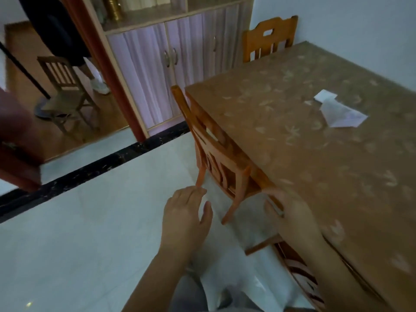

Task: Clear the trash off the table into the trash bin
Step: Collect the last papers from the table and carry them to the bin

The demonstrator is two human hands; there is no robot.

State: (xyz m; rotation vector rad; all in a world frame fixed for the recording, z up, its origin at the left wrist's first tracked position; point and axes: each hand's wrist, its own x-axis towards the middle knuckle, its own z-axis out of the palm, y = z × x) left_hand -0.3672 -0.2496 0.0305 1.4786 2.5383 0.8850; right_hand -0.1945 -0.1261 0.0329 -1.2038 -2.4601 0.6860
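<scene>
Left hand (186,212) hangs open, right hand (290,215) grips the table (292,154) edge; creased white paper (340,113) lies beyond.

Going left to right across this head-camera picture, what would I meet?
Small chair in the doorway → cabinet → left hand → chair tucked at the table → right hand → white paper on the table.
</scene>
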